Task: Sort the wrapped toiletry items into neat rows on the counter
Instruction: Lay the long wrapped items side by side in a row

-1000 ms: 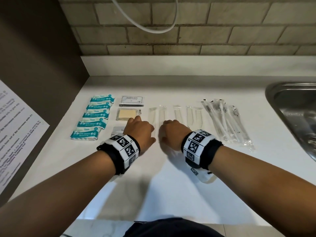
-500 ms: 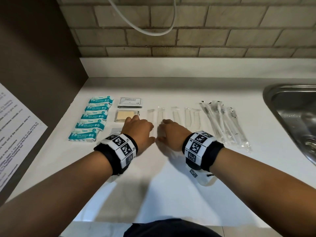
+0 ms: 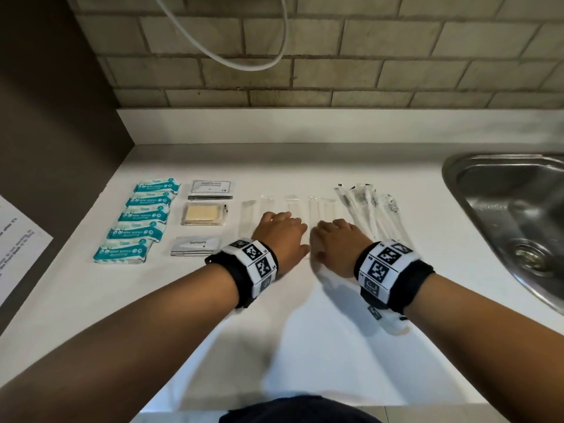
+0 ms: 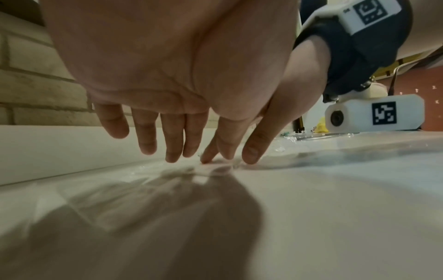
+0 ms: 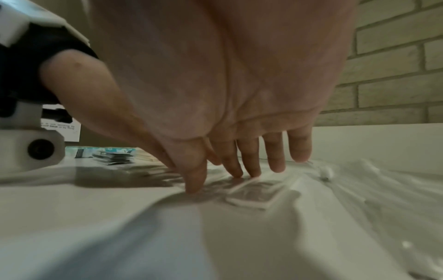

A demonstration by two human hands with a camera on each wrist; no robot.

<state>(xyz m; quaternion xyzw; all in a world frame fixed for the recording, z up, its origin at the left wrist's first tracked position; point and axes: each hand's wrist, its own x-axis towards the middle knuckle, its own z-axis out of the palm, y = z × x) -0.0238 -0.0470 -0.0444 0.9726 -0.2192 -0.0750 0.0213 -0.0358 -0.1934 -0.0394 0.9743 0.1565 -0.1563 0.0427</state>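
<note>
Teal wipe packs (image 3: 143, 221) form a column at the left of the white counter (image 3: 305, 346). Beside them lie a shampoo sachet (image 3: 211, 189), a wrapped soap bar (image 3: 202, 214) and a toothpaste sachet (image 3: 195, 245). Several clear-wrapped slim items (image 3: 293, 206) lie in a row in the middle. Wrapped toothbrushes (image 3: 369, 212) fan out to the right. My left hand (image 3: 279, 232) and right hand (image 3: 337, 238) rest side by side over the clear wrappers, fingers straight. In the left wrist view my fingertips (image 4: 172, 159) touch the counter. The right wrist view shows my fingertips (image 5: 254, 173) pressing a clear wrapper (image 5: 258, 197).
A steel sink (image 3: 512, 215) is set into the counter at the right. A printed sheet (image 3: 18, 239) hangs on the dark side wall at the left. A brick wall and a white cable (image 3: 232, 61) are behind.
Both hands have shifted right along the row of clear wrappers; the left hand has uncovered the toothpaste sachet.
</note>
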